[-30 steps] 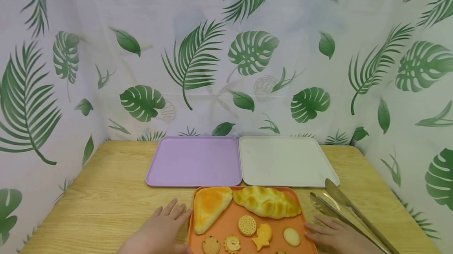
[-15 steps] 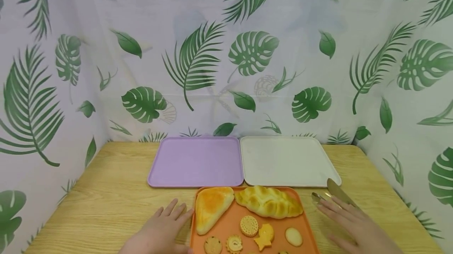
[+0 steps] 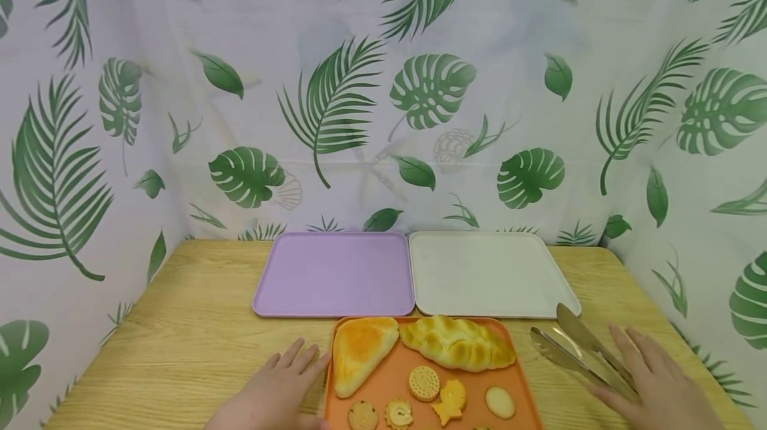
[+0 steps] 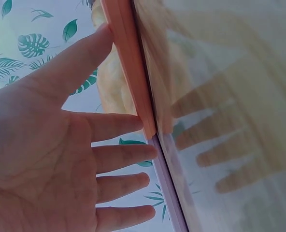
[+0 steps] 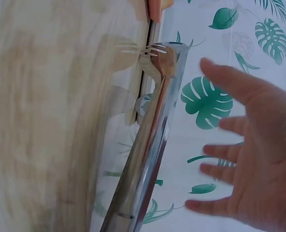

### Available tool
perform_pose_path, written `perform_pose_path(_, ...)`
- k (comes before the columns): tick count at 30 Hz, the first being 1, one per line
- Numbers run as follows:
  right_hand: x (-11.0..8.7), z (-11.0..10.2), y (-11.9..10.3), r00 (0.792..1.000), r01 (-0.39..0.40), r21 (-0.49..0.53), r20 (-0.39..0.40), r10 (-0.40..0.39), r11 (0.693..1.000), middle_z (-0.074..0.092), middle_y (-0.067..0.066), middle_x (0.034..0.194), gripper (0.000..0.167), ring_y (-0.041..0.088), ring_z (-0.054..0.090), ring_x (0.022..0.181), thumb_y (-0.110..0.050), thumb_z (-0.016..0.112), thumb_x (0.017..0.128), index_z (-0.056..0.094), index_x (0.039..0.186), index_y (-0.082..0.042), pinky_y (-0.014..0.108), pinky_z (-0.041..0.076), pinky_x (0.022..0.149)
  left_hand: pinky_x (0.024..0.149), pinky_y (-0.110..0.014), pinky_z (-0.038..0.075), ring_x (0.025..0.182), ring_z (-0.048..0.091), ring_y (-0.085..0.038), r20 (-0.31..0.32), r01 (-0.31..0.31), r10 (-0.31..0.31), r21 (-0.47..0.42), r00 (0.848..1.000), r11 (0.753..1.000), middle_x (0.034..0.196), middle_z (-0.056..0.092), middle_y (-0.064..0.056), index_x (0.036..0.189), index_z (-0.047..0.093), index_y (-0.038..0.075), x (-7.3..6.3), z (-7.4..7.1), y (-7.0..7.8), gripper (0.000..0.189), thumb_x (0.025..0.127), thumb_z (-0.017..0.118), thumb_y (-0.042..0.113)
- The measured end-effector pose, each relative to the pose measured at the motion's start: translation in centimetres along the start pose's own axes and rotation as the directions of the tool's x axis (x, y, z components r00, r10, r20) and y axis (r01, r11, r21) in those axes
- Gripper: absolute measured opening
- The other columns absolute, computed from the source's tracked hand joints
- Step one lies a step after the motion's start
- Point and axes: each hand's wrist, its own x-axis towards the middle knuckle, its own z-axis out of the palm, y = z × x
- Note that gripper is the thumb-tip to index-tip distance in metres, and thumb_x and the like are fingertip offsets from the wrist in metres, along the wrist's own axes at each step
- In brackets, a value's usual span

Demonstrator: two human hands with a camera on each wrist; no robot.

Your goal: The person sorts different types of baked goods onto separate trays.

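My left hand (image 3: 272, 387) has its fingers spread at the left side of an orange tray (image 3: 530, 400). In the left wrist view the thumb and index fingertip touch that tray's rim (image 4: 128, 63). On the tray lie a triangular toast-like bread (image 3: 362, 350), a braided loaf (image 3: 458, 343) and several cookies, among them a round one (image 3: 424, 383) and a fish-shaped one (image 3: 449, 402). My right hand (image 3: 659, 383), fingers extended, hovers by the handle end of metal tongs (image 3: 581, 332). The right wrist view shows the hand (image 5: 264, 159) apart from the tongs (image 5: 150, 140).
Behind the orange tray, a purple tray (image 3: 335, 273) and a white tray (image 3: 488, 273) stand side by side, both bare. The wooden table (image 3: 198, 330) meets a leaf-printed cloth (image 3: 359, 117) at the back and sides. The tongs' tip overlaps the white tray's front right corner.
My right hand has left the orange tray's right edge and moved right, across the tongs to their handle side. The left hand stays at the tray.
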Motion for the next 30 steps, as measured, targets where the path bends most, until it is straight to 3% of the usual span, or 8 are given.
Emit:
perform_pose_path(2, 0.2, 0.2, 0.6, 0.984, -0.083, -0.013, 0.157, 0.084, 0.996, 0.039, 0.039, 0.133, 0.113, 0.06, 0.044, 0.11, -0.071, 0.062, 0.079, 0.02, 0.151, 0.005, 0.067, 0.046, 0.069, 0.11, -0.064, 0.03, 0.147, 0.024, -0.041, 0.004, 0.002, -0.002, -0.002, 1.0, 1.0, 0.155, 0.037, -0.016, 0.149, 0.039, 0.01, 0.0, 0.0, 0.0, 0.094, 0.077, 0.071, 0.06)
perform_pose_path(6, 0.5, 0.4, 1.5, 0.9, -0.175, -0.044, 0.398, 0.178, 0.984, 0.037, 0.046, 0.129, 0.12, 0.067, 0.043, 0.106, -0.078, 0.055, 0.077, 0.018, 0.147, 0.012, 0.065, 0.047, 0.064, 0.11, -0.065, 0.03, 0.147, 0.023, -0.041, 0.014, 0.0, 0.0, -0.003, 1.0, 1.0, 0.156, 0.036, -0.016, 0.15, 0.038, 0.01, 0.1, 0.0, 0.0, 0.094, 0.077, 0.07, 0.061)
perform_pose_path(11, 0.8, 0.6, 2.2, 0.835, -0.202, -0.042, 0.515, 0.195, 0.978, 0.046, 0.043, 0.118, 0.117, 0.061, 0.051, 0.1, -0.074, 0.061, 0.076, 0.027, 0.14, 0.017, 0.06, 0.049, 0.066, 0.11, -0.064, 0.031, 0.147, 0.024, -0.042, 0.013, -0.002, 0.003, -0.004, 1.0, 1.0, 0.155, 0.036, -0.017, 0.15, 0.038, 0.009, 0.1, 0.1, 0.0, 0.094, 0.078, 0.07, 0.06)
perform_pose_path(15, 1.0, 0.5, 2.4, 0.826, -0.22, 0.009, 0.533, 0.182, 0.975, 0.057, 0.029, 0.103, 0.104, 0.04, 0.061, 0.086, -0.063, 0.069, 0.079, 0.032, 0.135, 0.017, 0.051, 0.051, 0.063, 0.11, -0.064, 0.03, 0.147, 0.024, -0.041, 0.012, 0.004, -0.004, -0.003, 1.0, 1.0, 0.156, 0.036, -0.016, 0.15, 0.038, 0.01, 0.1, 0.1, 0.0, 0.095, 0.077, 0.071, 0.06)
perform_pose_path(20, 1.3, 0.3, 2.4, 0.826, -0.236, 0.085, 0.542, 0.154, 0.968, 0.058, 0.015, 0.091, 0.079, 0.021, 0.059, 0.076, -0.044, 0.072, 0.084, 0.042, 0.126, 0.015, 0.042, 0.049, 0.062, 0.111, -0.064, 0.03, 0.147, 0.022, -0.042, 0.019, 0.006, -0.005, -0.017, 1.0, 1.0, 0.156, 0.035, -0.017, 0.151, 0.037, 0.011, 0.1, 0.0, 0.0, 0.097, 0.076, 0.069, 0.063)
perform_pose_path(23, 1.4, 0.2, 2.5, 0.819, -0.252, 0.11, 0.553, 0.152, 0.961, 0.058, 0.013, 0.089, 0.073, 0.019, 0.057, 0.076, -0.043, 0.072, 0.084, 0.046, 0.122, 0.015, 0.04, 0.049, 0.064, 0.11, -0.066, 0.029, 0.148, 0.021, -0.042, 0.032, 0.002, -0.001, -0.041, 0.999, 0.999, 0.157, 0.033, -0.017, 0.151, 0.035, 0.011, 0.2, -0.1, 0.0, 0.098, 0.076, 0.068, 0.065)
perform_pose_path(26, 1.6, 0.0, 3.1, 0.814, -0.265, 0.133, 0.562, 0.148, 0.955, 0.059, 0.019, 0.093, 0.08, 0.023, 0.058, 0.08, -0.046, 0.071, 0.084, 0.045, 0.124, 0.018, 0.042, 0.051, 0.068, 0.11, -0.067, 0.028, 0.148, 0.019, -0.043, 0.042, 0.0, 0.003, -0.057, 0.999, 0.998, 0.157, 0.032, -0.018, 0.152, 0.035, 0.011, 0.2, -0.1, 0.0, 0.098, 0.076, 0.067, 0.065)
perform_pose_path(30, 1.6, -0.2, 4.2, 0.85, -0.239, 0.144, 0.509, 0.135, 0.96, 0.058, 0.029, 0.098, 0.087, 0.033, 0.06, 0.086, -0.05, 0.072, 0.083, 0.043, 0.125, 0.021, 0.048, 0.053, 0.07, 0.11, -0.066, 0.029, 0.148, 0.02, -0.042, 0.044, 0.003, -0.001, -0.044, 0.999, 0.999, 0.157, 0.033, -0.017, 0.152, 0.034, 0.012, 0.2, 0.0, -0.1, 0.098, 0.076, 0.066, 0.065)
